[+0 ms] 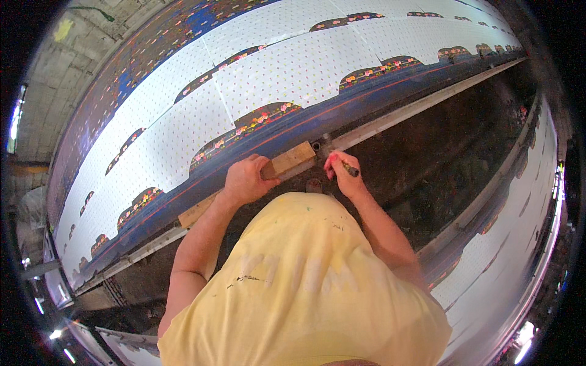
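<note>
My left hand (245, 180) is closed round a light wooden bar (293, 159) at the near edge of the long table. Its thumb lies against the bar's near side, and the hand covers part of the wood. To the right of the bar's end, my right hand (345, 174) grips a slim-handled tool (350, 170) with a dark, rounded butt toward me. The tool's far end is blurred beside the metal rail (390, 127), so its kind is unclear. A small dark round fitting (316, 146) sits close to the bar's end.
White dotted fabric (274, 76) with dark floral scalloped borders covers the long sloping table, above a dark blue strip (256, 147). Another wooden piece (194, 213) shows left of my forearm. Behind me on the right runs a second table with similar fabric (488, 287). A dark floor (427, 177) lies between.
</note>
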A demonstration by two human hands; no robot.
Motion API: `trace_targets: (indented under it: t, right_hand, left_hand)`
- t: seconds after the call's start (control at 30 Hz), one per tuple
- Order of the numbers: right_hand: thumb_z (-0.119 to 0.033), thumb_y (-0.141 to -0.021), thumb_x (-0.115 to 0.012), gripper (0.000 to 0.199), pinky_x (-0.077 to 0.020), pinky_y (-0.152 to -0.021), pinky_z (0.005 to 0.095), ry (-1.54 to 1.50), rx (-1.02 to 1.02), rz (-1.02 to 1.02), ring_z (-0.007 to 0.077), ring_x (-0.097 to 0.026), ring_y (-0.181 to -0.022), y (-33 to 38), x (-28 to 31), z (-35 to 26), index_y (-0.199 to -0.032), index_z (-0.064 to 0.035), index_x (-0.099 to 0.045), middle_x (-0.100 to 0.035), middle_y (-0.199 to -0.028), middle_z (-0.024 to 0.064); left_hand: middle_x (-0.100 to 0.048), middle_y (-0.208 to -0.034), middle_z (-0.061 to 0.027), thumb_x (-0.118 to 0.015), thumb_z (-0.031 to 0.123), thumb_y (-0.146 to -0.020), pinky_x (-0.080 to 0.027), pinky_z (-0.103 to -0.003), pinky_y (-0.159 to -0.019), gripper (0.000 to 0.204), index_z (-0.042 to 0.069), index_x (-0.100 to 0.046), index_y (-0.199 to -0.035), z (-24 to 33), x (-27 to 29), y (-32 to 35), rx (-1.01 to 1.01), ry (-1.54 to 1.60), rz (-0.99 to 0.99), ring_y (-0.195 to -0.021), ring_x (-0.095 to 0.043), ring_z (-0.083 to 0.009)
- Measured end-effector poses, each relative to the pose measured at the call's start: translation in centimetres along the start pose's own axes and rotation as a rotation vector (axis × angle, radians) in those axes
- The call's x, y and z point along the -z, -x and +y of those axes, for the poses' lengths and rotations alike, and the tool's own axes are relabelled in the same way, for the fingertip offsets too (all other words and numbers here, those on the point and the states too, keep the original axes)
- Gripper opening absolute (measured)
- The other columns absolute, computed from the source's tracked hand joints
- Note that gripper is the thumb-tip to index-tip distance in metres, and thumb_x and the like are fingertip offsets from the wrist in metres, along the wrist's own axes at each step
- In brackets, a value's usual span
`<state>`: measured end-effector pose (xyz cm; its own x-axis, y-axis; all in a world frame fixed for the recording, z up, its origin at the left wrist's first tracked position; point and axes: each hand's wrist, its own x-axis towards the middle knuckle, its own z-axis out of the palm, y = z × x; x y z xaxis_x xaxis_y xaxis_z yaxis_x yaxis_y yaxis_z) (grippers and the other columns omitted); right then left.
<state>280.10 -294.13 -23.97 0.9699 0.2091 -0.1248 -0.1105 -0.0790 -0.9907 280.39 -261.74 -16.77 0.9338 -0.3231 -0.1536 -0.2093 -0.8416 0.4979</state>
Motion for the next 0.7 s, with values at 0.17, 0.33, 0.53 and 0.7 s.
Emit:
trace_targets:
  t: [0.17,0.33,0.53,0.7]
  right_hand:
    - [-0.038,-0.121,-0.057,0.047,-0.0485,-0.070,0.0323,-0.064,0.047,0.315,0.0107,-0.060,-0.072,2.1,0.3,1.1,-0.093,-0.0029,-0.070,-0.064,-0.078,0.0021]
    - [-0.034,-0.121,-0.057,0.043,-0.0478,-0.069,0.0323,0.096,-0.055,0.374,0.0121,-0.062,-0.074,6.5,1.3,1.8,-0.097,-0.0016,-0.072,-0.064,-0.079,0.0027]
    - [-0.035,-0.121,-0.057,0.043,-0.0481,-0.067,0.0322,0.171,-0.057,0.374,0.0129,-0.062,-0.072,7.7,2.8,1.0,-0.100,-0.0027,-0.075,-0.066,-0.080,0.0030]
    - [-0.032,-0.121,-0.059,0.038,-0.0497,-0.069,0.0319,0.281,0.119,0.401,0.0126,-0.062,-0.073,8.2,3.7,1.2,-0.103,-0.0029,-0.076,-0.068,-0.082,0.0029]
  left_hand:
    - [-0.077,-0.106,-0.0156,-0.097,0.039,-0.083,-0.062,-0.051,-0.087,0.047,0.007,-0.077,-0.110,-0.1,-0.1,-0.1,0.004,0.041,-0.041,-0.100,-0.077,-0.0407]
    - [-0.073,-0.102,-0.0149,-0.095,0.039,-0.084,-0.061,-0.052,-0.088,0.045,0.007,-0.072,-0.106,-0.2,0.7,-0.7,-0.002,0.132,-0.127,-0.102,-0.075,-0.0403]
    - [-0.073,-0.104,-0.0184,-0.098,0.035,-0.082,-0.058,-0.049,-0.083,0.045,0.005,-0.073,-0.103,-1.0,0.4,-0.8,-0.124,0.135,-0.150,-0.097,-0.073,-0.0402]
    - [-0.068,-0.101,-0.0162,-0.097,0.026,-0.081,-0.057,-0.047,-0.082,0.051,0.002,-0.076,-0.122,3.7,9.5,1.3,-0.411,0.513,-0.288,-0.094,-0.071,-0.0388]
